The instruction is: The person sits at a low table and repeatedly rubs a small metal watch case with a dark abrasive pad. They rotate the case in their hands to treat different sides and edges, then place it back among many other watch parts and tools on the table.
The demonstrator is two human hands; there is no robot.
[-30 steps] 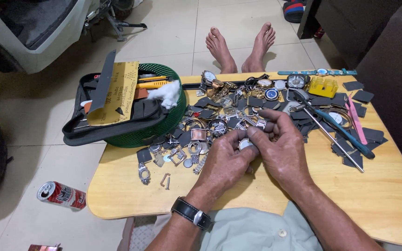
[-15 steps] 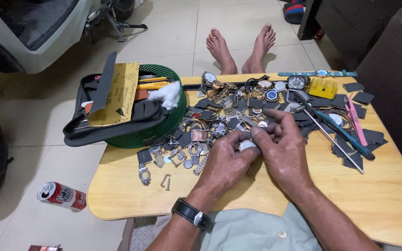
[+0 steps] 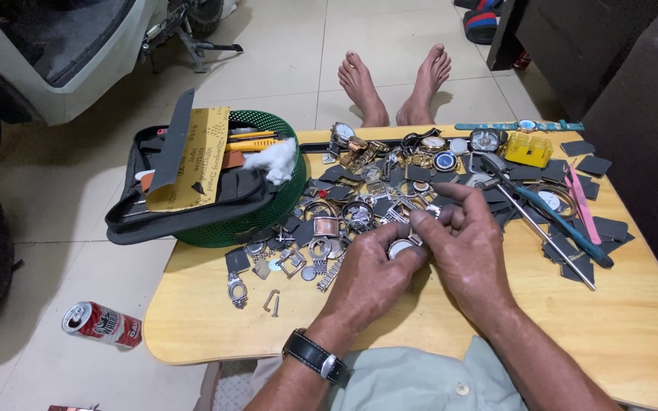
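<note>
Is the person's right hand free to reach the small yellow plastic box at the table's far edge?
Probably not right away: the right hand and left hand are together gripping a small round silvery watch case. The yellow plastic box itself sits uncovered.

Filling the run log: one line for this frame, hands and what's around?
left hand: holds small round watch case | right hand: fingertips on it | wooden table: watch parts pile, green basket | floor: can

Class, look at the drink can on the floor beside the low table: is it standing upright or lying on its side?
Lying on its side. The red drink can rests lengthwise on the floor tiles, its silver top facing left.
</note>
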